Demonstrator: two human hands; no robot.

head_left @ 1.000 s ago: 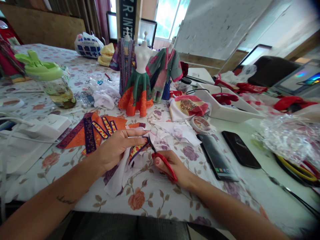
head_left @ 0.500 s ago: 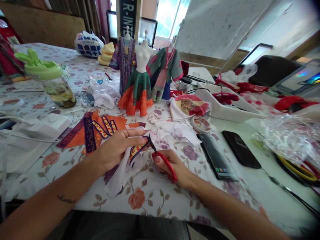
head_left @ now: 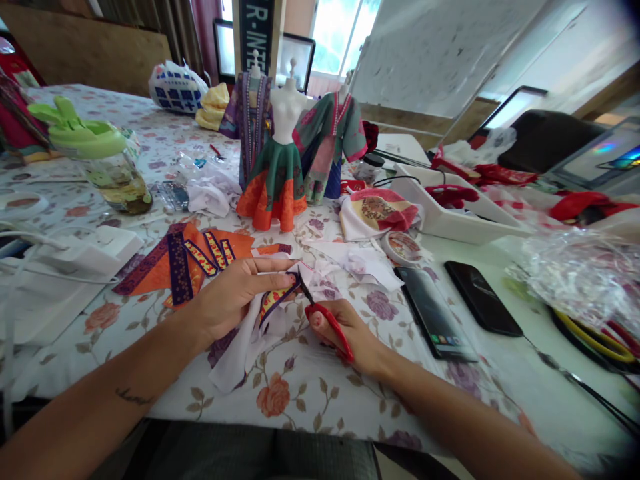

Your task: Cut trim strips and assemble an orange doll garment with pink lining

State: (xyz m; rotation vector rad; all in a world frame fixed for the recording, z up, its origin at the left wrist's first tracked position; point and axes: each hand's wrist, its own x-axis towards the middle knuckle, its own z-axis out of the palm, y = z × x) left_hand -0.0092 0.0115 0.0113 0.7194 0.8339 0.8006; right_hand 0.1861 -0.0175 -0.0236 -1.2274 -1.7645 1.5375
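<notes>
Pinched in my left hand [head_left: 240, 287] is a strip of patterned fabric [head_left: 274, 303], yellow and red with dark purple edges, together with a white cloth piece [head_left: 235, 363] that hangs down onto the table. My right hand [head_left: 345, 333] grips red-handled scissors [head_left: 333, 330]. Their dark blades touch the end of the strip beside my left fingertips; whether the blades are apart is too small to tell. Left of my left hand lie orange and purple fabric pieces [head_left: 150, 270] with several trim strips [head_left: 200, 257] on top.
Small dress forms in costumes stand behind my hands, one with a green and orange skirt [head_left: 273, 180]. A lidded bottle [head_left: 110, 167] and a white power strip [head_left: 100, 260] are at left. Two phones [head_left: 435, 313], a tape roll [head_left: 401, 247] and a white tray [head_left: 470, 213] are at right.
Almost nothing differs. Both hands, the scissors and the fabric strip hold nearly the same position.
</notes>
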